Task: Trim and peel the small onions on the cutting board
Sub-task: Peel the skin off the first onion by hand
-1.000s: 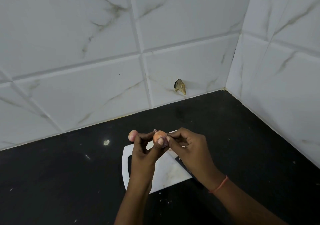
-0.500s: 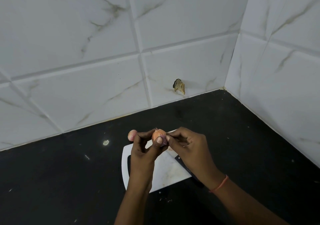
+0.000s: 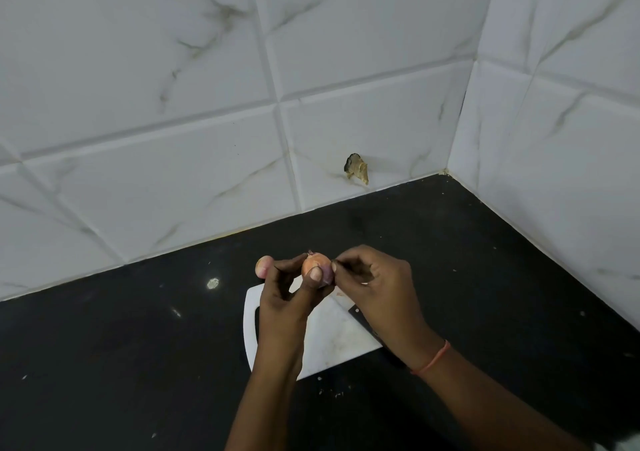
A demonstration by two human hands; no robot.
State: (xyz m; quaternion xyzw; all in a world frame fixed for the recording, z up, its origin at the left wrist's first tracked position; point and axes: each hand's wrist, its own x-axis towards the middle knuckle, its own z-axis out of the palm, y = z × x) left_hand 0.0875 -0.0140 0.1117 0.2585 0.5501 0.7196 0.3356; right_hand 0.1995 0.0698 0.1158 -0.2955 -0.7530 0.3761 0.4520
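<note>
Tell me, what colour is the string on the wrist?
Orange. The string shows on the right wrist in the head view.

Legible text, labels, brands, numbers, signs: none readable on any surface in view.

Onion point(image 3: 316, 266) above cutting board point(image 3: 329, 339)

A black countertop point(image 3: 104, 364) meets white marble-veined wall tiles point(image 3: 156, 69), one tile chipped point(image 3: 356, 168) near the corner.
</note>
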